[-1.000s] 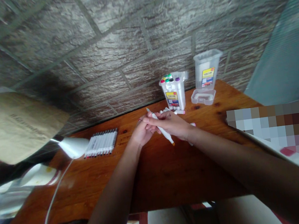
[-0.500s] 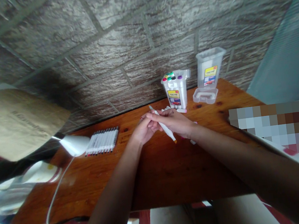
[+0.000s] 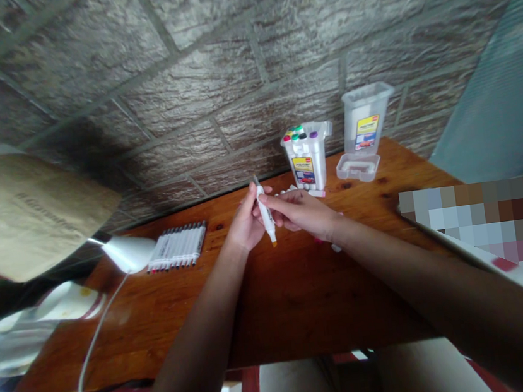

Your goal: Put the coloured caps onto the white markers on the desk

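Both hands were up at the middle of the wooden table [image 3: 277, 321], on one white double-ended marker [image 3: 266, 216]. Marker sat between the hands, above the tabletop, long axis roughly away from the wearer: grey end far and higher, orange end near and lower. Left hand [image 3: 246, 220] was partly closed, thumb up along the marker's far part, fingers curled behind it, holding it. Right hand [image 3: 302, 211] was also partly closed, thumb laid on the barrel, fingers bent in below; it had hold of the same marker. Exact finger contacts underneath hidden.

Just beyond the right hand: some loose white markers [image 3: 289, 190], partly covered by it, near the filled marker case [image 3: 305, 159]. That case stood upright, with red, green, black and purple ends showing at the top. To its right, a clear case [image 3: 366, 119] with a yellow label stood near the wall, clear lid [image 3: 358, 167] on the table just in front. Well left of the hands, a row of markers [image 3: 177, 246] lay side by side, next to the white lamp base [image 3: 128, 254]. Lamp's beige shade [image 3: 29, 212] tilted above. White cord [image 3: 96, 343] ran down the table's left side.
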Available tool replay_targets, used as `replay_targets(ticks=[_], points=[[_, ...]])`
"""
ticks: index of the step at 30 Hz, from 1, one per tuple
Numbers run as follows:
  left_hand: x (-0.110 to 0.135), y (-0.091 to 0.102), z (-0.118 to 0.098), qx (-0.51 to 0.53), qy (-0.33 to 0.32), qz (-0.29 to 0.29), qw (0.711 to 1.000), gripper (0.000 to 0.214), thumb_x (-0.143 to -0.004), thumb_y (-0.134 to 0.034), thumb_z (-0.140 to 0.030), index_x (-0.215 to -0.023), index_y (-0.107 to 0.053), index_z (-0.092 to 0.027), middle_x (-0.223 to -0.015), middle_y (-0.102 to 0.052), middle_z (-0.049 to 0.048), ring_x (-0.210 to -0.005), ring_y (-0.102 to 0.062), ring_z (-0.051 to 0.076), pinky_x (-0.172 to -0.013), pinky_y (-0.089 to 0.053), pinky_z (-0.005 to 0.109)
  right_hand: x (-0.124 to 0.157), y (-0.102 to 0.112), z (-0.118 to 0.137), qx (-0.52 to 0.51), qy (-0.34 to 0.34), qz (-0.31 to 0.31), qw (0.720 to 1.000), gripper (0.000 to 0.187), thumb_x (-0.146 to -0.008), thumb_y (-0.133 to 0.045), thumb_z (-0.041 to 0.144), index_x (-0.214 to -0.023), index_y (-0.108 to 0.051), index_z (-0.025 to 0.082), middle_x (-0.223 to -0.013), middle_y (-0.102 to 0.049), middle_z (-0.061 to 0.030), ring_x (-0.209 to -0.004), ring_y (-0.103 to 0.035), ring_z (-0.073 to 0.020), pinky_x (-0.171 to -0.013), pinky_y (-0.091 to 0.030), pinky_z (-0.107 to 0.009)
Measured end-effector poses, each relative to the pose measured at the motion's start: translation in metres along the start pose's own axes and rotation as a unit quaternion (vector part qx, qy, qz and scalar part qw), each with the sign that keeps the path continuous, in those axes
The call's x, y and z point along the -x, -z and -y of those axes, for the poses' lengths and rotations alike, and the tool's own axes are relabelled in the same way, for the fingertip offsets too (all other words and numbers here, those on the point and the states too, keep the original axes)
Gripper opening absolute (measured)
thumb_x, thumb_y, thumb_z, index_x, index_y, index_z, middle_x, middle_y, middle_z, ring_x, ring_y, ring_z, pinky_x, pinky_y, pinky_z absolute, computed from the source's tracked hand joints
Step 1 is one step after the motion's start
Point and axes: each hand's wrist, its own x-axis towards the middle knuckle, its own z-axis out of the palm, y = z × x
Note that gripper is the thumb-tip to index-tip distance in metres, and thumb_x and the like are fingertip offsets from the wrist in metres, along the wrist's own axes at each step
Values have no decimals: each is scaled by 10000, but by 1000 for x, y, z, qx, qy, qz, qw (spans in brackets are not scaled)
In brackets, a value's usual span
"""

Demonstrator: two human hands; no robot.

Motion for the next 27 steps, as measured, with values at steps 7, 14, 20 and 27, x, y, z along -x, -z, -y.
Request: replay_targets(ticks=[7,14,20,27], points=[[0,1,1,-11,6,19,1000,632,-876,-647,-565,-465,-375,-170,-404,-320,-61,-376,-375,52,-448,-387,199,-3,6,1,99,46,-32,994,590,-874,-526,680,-759,-748,146,-547,-576,5,-484,-432,-87,-478,-306,-235],[-7,9,-6,84,-56,-38,994,444,-903,-635,-527,-650,-576,-166,-407,-254,-99,-341,-298,44,-389,-294,185,-9,26,-3,321,121,-189,920,213,-885,-614,333,-837,-748,174,-773,-730,-35,-679,-614,-143,-661,-442,-268],[-8,12,-10,112,-64,-68,989,464,-910,-621,-532,-627,-551,-170,-401,-256,-99,-333,-292,38,-384,-286,184,-7,20,-6,388,116,-139,904,157,-887,-634,283,-876,-764,194,-841,-765,-34,-747,-671,-158,-722,-464,-273],[-9,11,-9,113,-65,-80,988,464,-905,-627,-537,-633,-546,-170,-403,-260,-100,-337,-297,38,-383,-296,179,-3,15,-6,559,110,-79,818,140,-881,-649,215,-839,-779,187,-899,-765,-88,-906,-663,-226,-844,-469,-316]])
